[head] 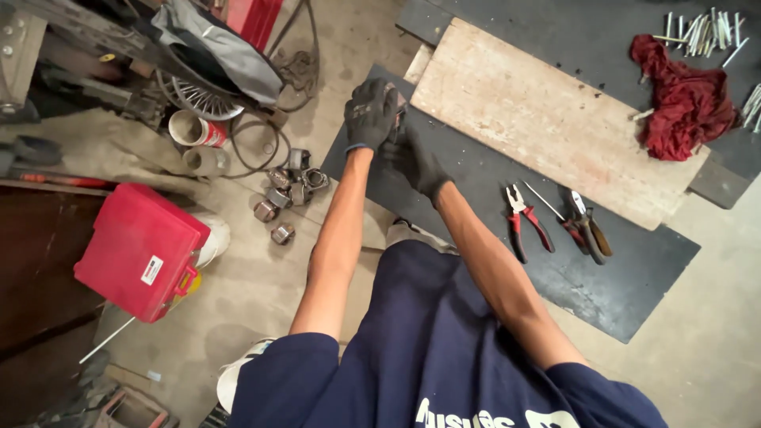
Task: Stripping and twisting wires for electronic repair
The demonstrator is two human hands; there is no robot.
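Looking down from the head camera, both hands wear dark knit gloves and meet over the corner of a black mat (610,293). The left hand (370,113) is curled closed around a small dark part (399,117), and the right hand (416,162) sits just under it, fingers bent toward the same part. The part is held in the air between the two gloves, above the mat's edge near the board (547,119). It is mostly hidden, so I cannot tell its shape; it may be metal.

What could go wrong: the part is small and the gloves are thick, so it could slip and fall on the concrete floor (713,357). The arms reach far forward, which makes the grip less steady.

The board is pale worn wood, flat and long, with scratches. The mat is thin, matte and dusty. On it lie pliers (525,220) with red and black handles and, just beside them, more hand tools (585,226). A crumpled red rag (686,99) lies near a heap of shiny steel bolts (701,30). To the left, short grey metal sleeves (287,192) stand in a cluster on the floor, and a red plastic case (141,250) lies closed.
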